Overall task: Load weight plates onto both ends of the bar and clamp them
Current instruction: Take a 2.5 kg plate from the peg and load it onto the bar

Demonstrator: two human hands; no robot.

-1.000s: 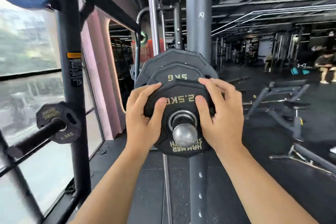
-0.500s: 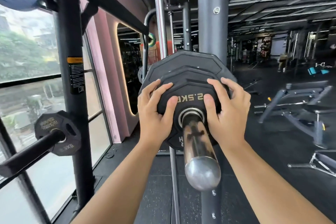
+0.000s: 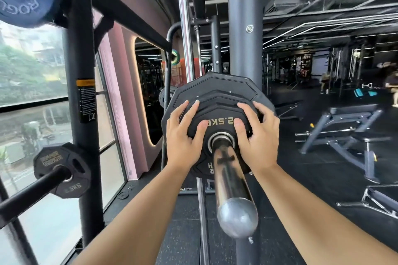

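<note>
Gripping the 2.5 kg plate (image 3: 219, 114) with left hand (image 3: 185, 137) and right hand (image 3: 257, 135), one on either side of the bar (image 3: 226, 170), fingers curled over its rim, thumbs flat on its face. Threaded well up the bar from the near end, long axis pointing straight away. Seemingly against the larger plates (image 3: 215, 86) beyond; any gap hard to tell. No clamp on the bar yet.

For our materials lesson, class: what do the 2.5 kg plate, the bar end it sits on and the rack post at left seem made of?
2.5 kg plate: likely rubber or urethane coating, matte black with gold lettering; core unseen.
Bar end: probably chromed steel, polished, mirror-like reflections.
Rack post: metal, seemingly painted or powder-coated dark grey, even satin surface.
</note>
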